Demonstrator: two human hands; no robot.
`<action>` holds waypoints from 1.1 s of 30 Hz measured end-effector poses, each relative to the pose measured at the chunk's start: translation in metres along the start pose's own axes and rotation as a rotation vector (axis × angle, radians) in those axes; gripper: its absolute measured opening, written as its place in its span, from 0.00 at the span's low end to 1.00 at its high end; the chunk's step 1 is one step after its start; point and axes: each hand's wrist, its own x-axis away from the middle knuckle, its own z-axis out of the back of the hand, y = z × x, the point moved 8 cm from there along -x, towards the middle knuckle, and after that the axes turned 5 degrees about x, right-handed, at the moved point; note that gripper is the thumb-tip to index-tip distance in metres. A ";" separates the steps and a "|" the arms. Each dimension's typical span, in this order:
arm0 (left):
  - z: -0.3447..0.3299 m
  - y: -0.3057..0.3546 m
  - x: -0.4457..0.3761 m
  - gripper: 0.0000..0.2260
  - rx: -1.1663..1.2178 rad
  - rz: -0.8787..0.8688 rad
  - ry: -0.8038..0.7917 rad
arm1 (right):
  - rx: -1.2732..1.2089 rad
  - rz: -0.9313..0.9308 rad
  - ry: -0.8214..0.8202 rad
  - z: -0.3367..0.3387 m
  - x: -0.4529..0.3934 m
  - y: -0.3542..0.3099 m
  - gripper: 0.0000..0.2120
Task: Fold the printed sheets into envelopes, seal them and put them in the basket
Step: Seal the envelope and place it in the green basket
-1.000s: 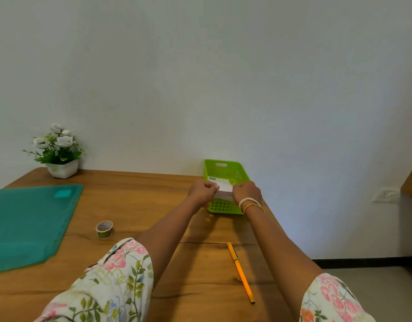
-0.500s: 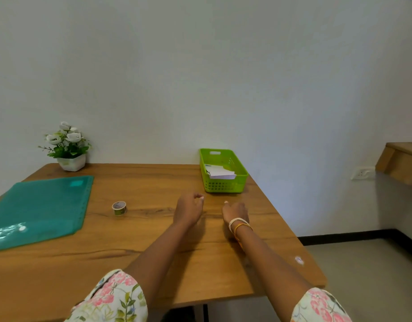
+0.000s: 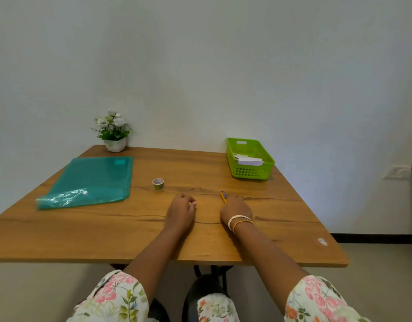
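The green basket (image 3: pixel 249 172) stands at the table's far right, with folded white envelopes (image 3: pixel 249 160) lying inside it. My left hand (image 3: pixel 180 211) rests on the wood near the table's middle, fingers curled in, nothing in it. My right hand (image 3: pixel 235 209) lies palm down a little to its right, with bangles on the wrist. A yellow pencil (image 3: pixel 223 196) pokes out from under the right hand's fingers; whether the hand grips it is hidden. Both hands are well short of the basket.
A teal plastic folder (image 3: pixel 91 180) lies on the left of the wooden table (image 3: pixel 84 235). A small roll of tape (image 3: pixel 158 183) stands beyond my left hand. A white pot of flowers (image 3: pixel 114 132) sits at the back left against the wall.
Both hands let go of the envelope in the basket and drew back to the table's middle. The camera view pulled back and turned left; the right hand now covers the pencil.
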 end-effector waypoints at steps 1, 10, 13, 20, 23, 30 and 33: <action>0.006 -0.004 0.001 0.09 0.005 0.008 0.035 | 0.007 0.050 0.018 -0.004 0.001 -0.011 0.16; 0.059 -0.046 -0.011 0.15 -0.073 0.209 0.310 | -0.014 0.151 0.196 -0.021 -0.009 -0.059 0.14; 0.058 -0.059 -0.023 0.25 0.016 0.293 0.277 | -0.013 0.157 0.215 -0.023 -0.019 -0.059 0.12; 0.051 -0.072 -0.059 0.24 -0.001 0.321 0.253 | -0.104 0.089 0.266 -0.020 -0.045 -0.041 0.10; 0.038 -0.066 -0.072 0.19 -0.044 0.255 0.211 | -0.141 0.004 0.284 -0.014 -0.055 -0.021 0.11; -0.043 -0.011 -0.094 0.17 0.045 0.043 -0.045 | -0.084 -0.068 0.300 -0.009 -0.088 0.015 0.12; -0.069 0.009 -0.101 0.18 0.084 0.014 -0.090 | -0.108 -0.085 0.292 -0.009 -0.097 0.019 0.13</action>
